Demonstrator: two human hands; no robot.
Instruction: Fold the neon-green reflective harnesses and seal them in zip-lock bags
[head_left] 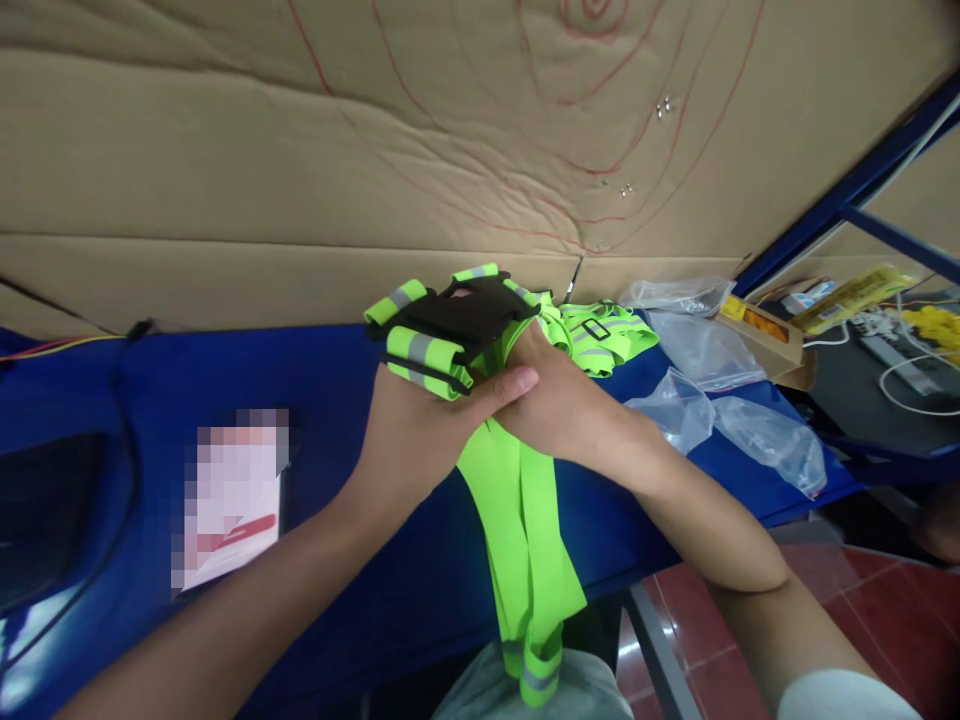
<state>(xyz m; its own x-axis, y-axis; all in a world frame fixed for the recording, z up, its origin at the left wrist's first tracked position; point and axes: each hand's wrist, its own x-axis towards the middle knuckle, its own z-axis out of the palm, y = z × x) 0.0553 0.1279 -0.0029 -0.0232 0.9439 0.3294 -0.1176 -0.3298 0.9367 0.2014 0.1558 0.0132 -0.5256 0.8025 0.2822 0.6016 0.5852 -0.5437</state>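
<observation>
Straps (525, 510) in fingers (519, 383) over table (405, 600)

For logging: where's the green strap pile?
Head view, right of centre: the green pile lies on the blue table beyond the right hand, left of clear bags.

From the hands (420, 425), the counter (427, 560) held bundled straps (611, 350) at two o'clock, bags (679, 410) at three, a flat item (240, 490) at eight.
</observation>
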